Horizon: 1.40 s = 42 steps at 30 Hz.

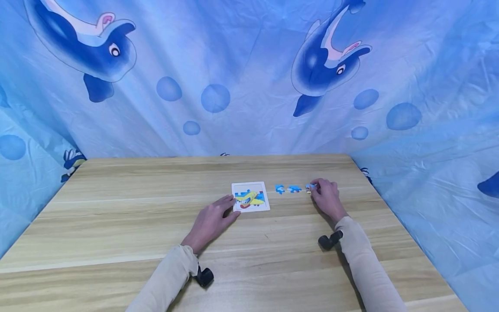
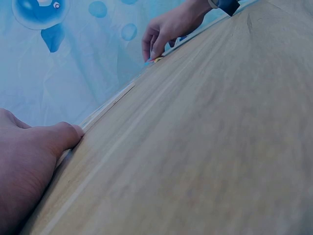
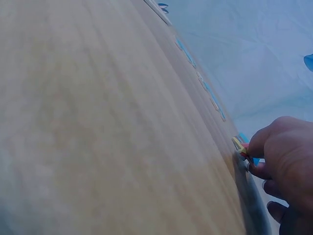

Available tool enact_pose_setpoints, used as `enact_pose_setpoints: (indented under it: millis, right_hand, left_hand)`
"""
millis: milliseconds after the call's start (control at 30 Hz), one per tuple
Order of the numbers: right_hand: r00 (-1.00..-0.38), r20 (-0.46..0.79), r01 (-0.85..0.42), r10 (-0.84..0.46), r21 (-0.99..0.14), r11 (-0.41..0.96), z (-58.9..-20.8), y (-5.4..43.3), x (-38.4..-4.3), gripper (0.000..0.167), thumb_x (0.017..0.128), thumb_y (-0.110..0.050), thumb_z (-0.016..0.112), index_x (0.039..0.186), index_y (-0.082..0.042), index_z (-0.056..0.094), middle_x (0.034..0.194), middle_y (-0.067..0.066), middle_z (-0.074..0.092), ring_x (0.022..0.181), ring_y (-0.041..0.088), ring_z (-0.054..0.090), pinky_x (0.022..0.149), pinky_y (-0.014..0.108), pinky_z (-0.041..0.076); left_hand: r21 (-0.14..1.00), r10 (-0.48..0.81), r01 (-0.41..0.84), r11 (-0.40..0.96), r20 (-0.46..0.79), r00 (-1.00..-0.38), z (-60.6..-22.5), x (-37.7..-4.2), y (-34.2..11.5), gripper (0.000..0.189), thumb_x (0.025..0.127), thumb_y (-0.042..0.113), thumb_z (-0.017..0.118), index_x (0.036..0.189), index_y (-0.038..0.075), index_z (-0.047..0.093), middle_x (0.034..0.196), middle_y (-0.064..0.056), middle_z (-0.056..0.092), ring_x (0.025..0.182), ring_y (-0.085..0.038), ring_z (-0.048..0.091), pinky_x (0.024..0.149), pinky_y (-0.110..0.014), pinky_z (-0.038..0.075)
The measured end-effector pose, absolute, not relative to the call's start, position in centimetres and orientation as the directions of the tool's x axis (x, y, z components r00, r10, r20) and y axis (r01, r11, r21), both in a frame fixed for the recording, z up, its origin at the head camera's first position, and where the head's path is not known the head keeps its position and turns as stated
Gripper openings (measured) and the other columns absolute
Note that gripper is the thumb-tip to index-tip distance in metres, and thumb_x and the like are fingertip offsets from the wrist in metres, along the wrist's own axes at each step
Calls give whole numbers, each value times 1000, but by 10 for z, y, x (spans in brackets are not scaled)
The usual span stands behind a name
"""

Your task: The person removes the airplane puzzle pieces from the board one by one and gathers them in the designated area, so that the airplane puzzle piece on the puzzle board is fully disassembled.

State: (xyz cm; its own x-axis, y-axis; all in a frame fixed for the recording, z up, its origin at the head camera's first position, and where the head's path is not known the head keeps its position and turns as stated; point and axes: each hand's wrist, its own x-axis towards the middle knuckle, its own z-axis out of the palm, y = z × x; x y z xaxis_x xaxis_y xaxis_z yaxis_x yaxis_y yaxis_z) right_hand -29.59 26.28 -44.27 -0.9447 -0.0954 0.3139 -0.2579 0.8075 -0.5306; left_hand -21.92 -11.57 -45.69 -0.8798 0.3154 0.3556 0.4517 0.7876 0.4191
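A square puzzle tray (image 1: 267, 207) with a white border holds a partly filled picture of a yellow airplane on blue. My left hand (image 1: 212, 219) rests at the tray's left side, with the fingertips on its left edge and the thumb by the near corner. In the left wrist view the thumb of that hand (image 2: 34, 152) lies along the tray's edge. Over to the right, my right hand (image 1: 327, 198) pinches a blue and yellow puzzle piece (image 3: 238, 145) between thumb and forefinger, low at the tabletop. The piece is partly hidden by the fingers.
Two loose blue puzzle pieces, one nearer the tray (image 1: 279, 189) and one farther right (image 1: 294, 189), lie in a row between the tray and my right hand. The wooden table (image 1: 117, 216) ends at a blue dolphin-print curtain (image 1: 249, 65).
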Motion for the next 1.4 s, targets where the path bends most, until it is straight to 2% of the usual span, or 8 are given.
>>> enact_pose_setpoints:
  millis: [300,467,633,833,1000,1233,1400]
  right_hand:
    - [-943,307,-273,-129,-490,828,-440,262,-298,24,101,-7,61,117,11,64,96,22,62,101,42,52,101,59,32]
    - [-951,286,-251,-117,-494,832,-440,263,-298,20,99,-6,62,114,7,64,103,24,61,112,47,45,98,62,33]
    - [-953,284,-240,-107,-488,839,-441,263,-298,14,98,-7,62,109,3,65,105,24,61,112,46,45,96,63,35]
    - [-961,259,-219,-93,-513,830,-445,262,-296,14,101,-9,60,109,2,65,106,23,58,114,47,43,92,64,38]
    - [-953,288,-240,-91,-540,807,-447,262,-296,13,101,-8,60,108,2,65,104,23,58,114,48,44,94,66,37]
    - [-942,323,-275,-95,-575,771,-446,260,-292,17,102,-7,60,114,5,64,105,24,59,111,45,45,96,61,34]
    - [-929,347,-326,-130,-594,735,-439,248,-288,20,101,-4,59,117,7,63,105,24,58,107,41,46,94,55,36]
  left_hand:
    - [409,318,459,789,367,-874,-458,-219,-116,48,98,36,73,133,4,69,141,-14,62,131,-32,59,105,-50,50]
    - [407,321,465,786,374,-870,-458,-220,-116,47,98,35,73,133,4,70,141,-15,63,131,-32,59,105,-50,50]
    - [411,319,464,785,373,-871,-458,-220,-116,47,98,35,73,133,4,70,141,-15,63,130,-32,60,105,-50,50]
    - [413,320,457,788,359,-877,-458,-220,-116,47,99,36,72,134,4,69,142,-15,62,131,-32,59,106,-49,49]
    - [422,319,453,785,352,-880,-457,-219,-117,48,99,36,72,134,4,68,142,-15,62,132,-32,58,106,-50,49]
    - [425,317,449,786,347,-883,-457,-218,-117,48,99,36,72,134,3,68,142,-15,61,132,-32,58,107,-50,49]
    - [423,319,451,786,348,-882,-456,-219,-117,48,99,36,72,134,3,69,142,-16,62,131,-33,58,106,-50,49]
